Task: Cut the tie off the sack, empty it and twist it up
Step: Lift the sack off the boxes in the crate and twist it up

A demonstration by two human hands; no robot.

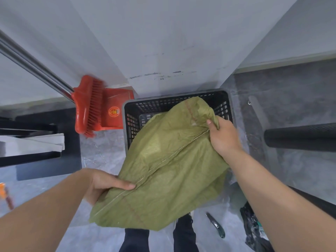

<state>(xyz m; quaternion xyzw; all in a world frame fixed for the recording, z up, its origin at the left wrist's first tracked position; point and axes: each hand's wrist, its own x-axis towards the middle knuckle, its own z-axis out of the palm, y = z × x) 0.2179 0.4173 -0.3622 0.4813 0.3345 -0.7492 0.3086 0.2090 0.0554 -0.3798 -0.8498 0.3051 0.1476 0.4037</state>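
Note:
A limp olive-green woven sack [163,164] hangs spread out between my hands, above the near edge of a black slotted plastic crate [131,124]. My left hand [105,182] pinches the sack's near left edge along a stitched seam. My right hand [221,135] bunches the far right corner over the crate. A red stitched line runs across each end of the sack. The crate's inside is mostly hidden by the sack. A dark folding knife [216,225] lies on the floor at the lower right, by my feet.
A red broom and dustpan [96,110] lean against the white wall left of the crate. A dark table base [47,146] stands at the left. A black roll [300,135] lies at the right. A black bag [254,231] sits at the lower right.

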